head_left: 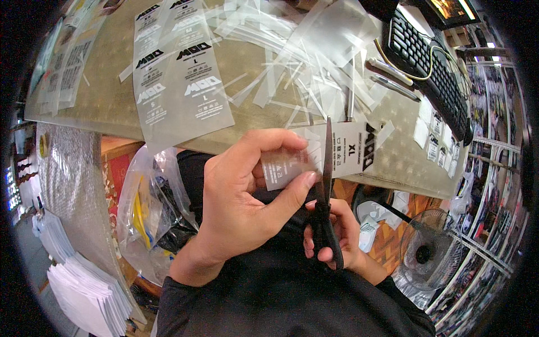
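My left hand (238, 194) is closed, pinching a translucent film piece (277, 173) with small pale print between thumb and fingers. My right hand (347, 238) grips black-handled scissors (323, 196) by their loops, blades pointing away from me. The blades stand upright at the film, in front of a part with bold black print (351, 149) that extends to the right. Whether this part is still joined to the pinched piece, I cannot tell. Farther left on the table lies a larger printed film sheet (174, 126) with black and white marks, its near end hanging over the edge.
Clear film offcuts (297, 67) are heaped on the far middle of the table (106, 109). Pens (396, 88) and a black keyboard (424, 70) lie at the right, near small cut labels (441, 137). Below are a plastic bag (154, 208), stacked white sheets (87, 295) and a fan (429, 250).
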### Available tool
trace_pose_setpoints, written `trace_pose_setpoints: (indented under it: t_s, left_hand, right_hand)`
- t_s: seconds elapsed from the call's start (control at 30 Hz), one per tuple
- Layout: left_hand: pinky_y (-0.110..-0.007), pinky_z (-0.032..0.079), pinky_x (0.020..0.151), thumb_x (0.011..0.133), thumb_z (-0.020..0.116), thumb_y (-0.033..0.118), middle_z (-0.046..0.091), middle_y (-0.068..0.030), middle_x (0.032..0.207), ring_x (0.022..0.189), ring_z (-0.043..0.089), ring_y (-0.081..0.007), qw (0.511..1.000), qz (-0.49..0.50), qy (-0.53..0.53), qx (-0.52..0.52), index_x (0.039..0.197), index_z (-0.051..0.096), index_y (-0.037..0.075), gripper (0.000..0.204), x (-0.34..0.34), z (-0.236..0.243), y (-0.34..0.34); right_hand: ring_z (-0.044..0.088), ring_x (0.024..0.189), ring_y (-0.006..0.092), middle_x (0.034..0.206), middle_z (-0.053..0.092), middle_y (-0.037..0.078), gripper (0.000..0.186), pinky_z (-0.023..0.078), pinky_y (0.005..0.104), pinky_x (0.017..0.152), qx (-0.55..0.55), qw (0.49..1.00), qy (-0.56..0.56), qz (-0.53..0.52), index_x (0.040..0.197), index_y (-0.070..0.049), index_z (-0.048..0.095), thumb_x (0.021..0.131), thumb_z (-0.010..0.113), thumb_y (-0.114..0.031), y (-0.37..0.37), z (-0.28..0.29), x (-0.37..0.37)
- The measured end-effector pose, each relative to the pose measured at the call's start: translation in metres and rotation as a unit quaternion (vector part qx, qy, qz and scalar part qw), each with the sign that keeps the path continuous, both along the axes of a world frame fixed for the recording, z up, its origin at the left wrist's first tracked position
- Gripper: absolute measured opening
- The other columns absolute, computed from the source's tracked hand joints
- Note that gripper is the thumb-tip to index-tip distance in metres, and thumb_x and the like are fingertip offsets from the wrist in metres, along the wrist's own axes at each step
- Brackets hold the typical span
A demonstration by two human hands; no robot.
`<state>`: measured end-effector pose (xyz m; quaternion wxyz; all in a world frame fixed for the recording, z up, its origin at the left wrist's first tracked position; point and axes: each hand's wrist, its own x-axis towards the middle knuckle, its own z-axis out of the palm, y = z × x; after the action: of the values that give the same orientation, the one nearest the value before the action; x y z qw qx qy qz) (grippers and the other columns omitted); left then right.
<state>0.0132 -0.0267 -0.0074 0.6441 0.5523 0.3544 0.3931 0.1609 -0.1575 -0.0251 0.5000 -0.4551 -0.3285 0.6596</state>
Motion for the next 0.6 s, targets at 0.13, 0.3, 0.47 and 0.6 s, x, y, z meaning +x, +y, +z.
trace_pose_setpoints:
  t_s: [0.13,0.3,0.47,0.6]
  left_hand:
    - [-0.026,0.047,0.079,0.071,0.065,-0.008,0.056,-0.0098,0.098,0.090,0.057,-0.0143,1.000,0.002,-0.022,0.004,0.104,0.051,-0.003,0.037,0.0004,0.0017,0.0001]
    - [-0.026,0.048,0.079,0.071,0.065,-0.008,0.056,-0.0100,0.098,0.090,0.057,-0.0146,1.000,0.001,-0.013,0.017,0.104,0.050,-0.004,0.037,0.0001,0.0008,0.0009]
    - [-0.025,0.048,0.078,0.071,0.066,-0.008,0.056,-0.0100,0.098,0.090,0.057,-0.0141,1.000,0.005,-0.015,-0.005,0.104,0.051,-0.003,0.037,0.0022,0.0050,0.0011]
    - [-0.025,0.048,0.078,0.071,0.066,-0.007,0.057,-0.0097,0.097,0.089,0.057,-0.0135,1.000,0.006,-0.006,-0.002,0.104,0.051,-0.003,0.036,0.0023,0.0039,0.0019]
  right_hand:
    - [0.052,0.061,0.0095,0.076,0.055,0.005,0.072,0.042,0.0223,0.056,0.003,1.000,-0.019,0.000,0.124,0.004,0.036,0.073,0.074,-0.029,-0.0022,-0.0016,0.0008]
    - [0.053,0.062,0.0095,0.076,0.056,0.005,0.071,0.043,0.0224,0.056,-0.001,1.000,-0.031,-0.002,0.124,0.004,0.037,0.071,0.076,-0.025,-0.0011,0.0002,0.0011]
    - [0.054,0.061,0.0095,0.077,0.057,0.006,0.072,0.043,0.0224,0.055,-0.013,0.999,-0.050,-0.003,0.124,0.003,0.038,0.070,0.077,-0.025,-0.0026,-0.0002,0.0018]
    - [0.054,0.060,0.0092,0.073,0.057,0.005,0.071,0.043,0.0218,0.054,-0.016,0.997,-0.076,0.003,0.124,0.002,0.038,0.070,0.076,-0.025,-0.0015,0.0003,0.0028]
